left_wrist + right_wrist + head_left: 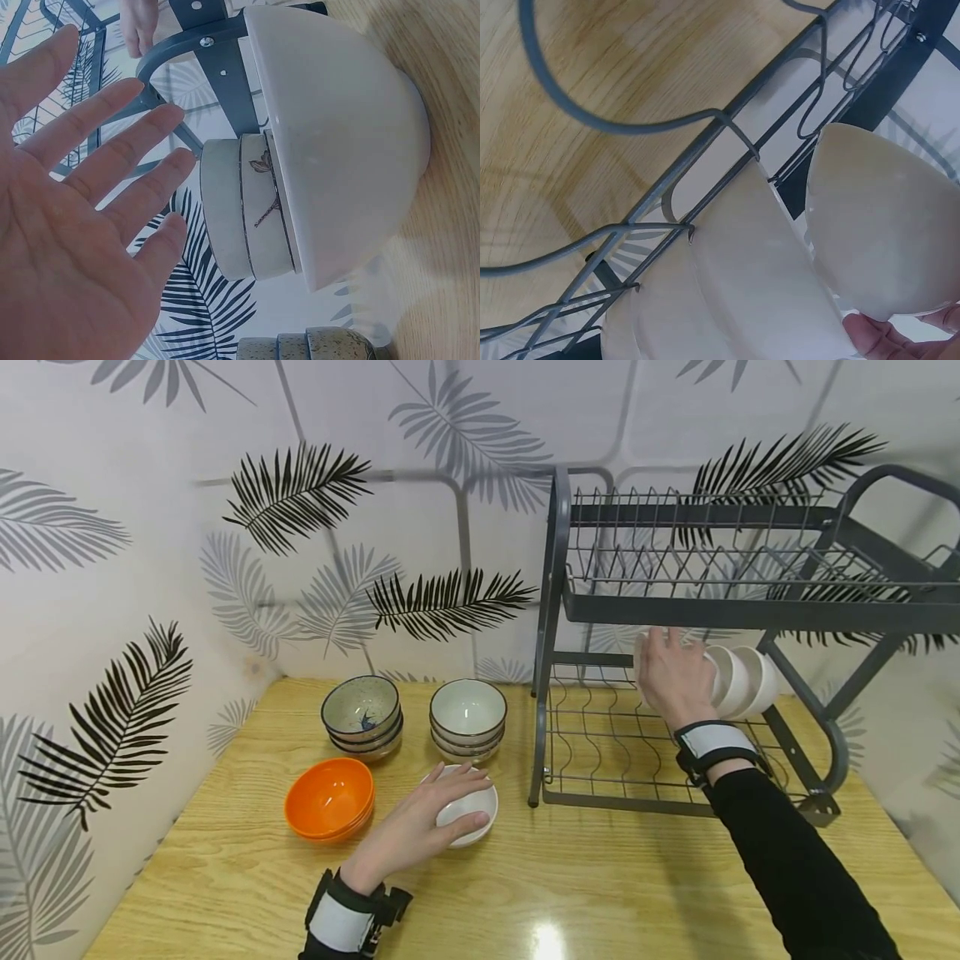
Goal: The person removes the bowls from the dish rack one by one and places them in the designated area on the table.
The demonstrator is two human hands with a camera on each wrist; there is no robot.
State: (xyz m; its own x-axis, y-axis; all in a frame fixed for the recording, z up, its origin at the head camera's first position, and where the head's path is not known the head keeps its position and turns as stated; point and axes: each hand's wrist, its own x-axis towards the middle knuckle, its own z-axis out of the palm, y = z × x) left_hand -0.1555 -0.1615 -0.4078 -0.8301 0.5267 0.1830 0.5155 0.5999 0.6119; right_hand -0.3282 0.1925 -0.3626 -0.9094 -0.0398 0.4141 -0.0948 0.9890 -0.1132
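My left hand (420,822) hovers over a white bowl (480,810) on the table, fingers spread. In the left wrist view, the palm (82,225) faces the white bowl (345,150) with a gap between them. Inside the lower tier of the dish rack (600,727), my right hand (678,681) grips a white bowl (885,225) by its rim; that hand hides most of it in the head view. Fingers (881,337) show at the bowl's edge. Several white bowls (753,681) stand tilted on edge, side by side, to the right of it.
Orange bowls (330,797) are stacked at the left. Behind them stands a stack of speckled bowls (362,710), beside a stack of pale dark-rimmed bowls (468,710). The rack's upper wire tier (697,552) overhangs the right hand. A patterned wall (420,527) backs the table.
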